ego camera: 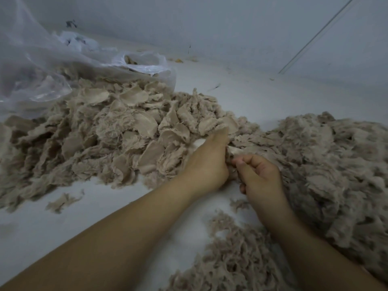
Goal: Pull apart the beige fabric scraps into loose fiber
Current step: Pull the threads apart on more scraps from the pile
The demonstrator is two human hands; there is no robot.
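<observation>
Pale floor (241,97) bears two heaps (beige); both hands' fingers (247,162) pinch one scrap (236,151).

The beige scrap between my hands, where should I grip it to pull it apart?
Pinch the scrap at its two opposite frayed edges, left hand from the left, right hand from the right. It is a thin, flat piece, so the fingers probably tear best gripping close together.

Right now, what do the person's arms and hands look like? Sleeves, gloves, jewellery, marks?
Both forearms are bare as far as the frame shows: no sleeve edge is in view. The left hand and right hand wear no gloves. No watch, bracelet or ring shows on the visible sides, and no tape, bandage or marking. Nails look short and unpainted where visible, though the dim light limits detail.
</observation>
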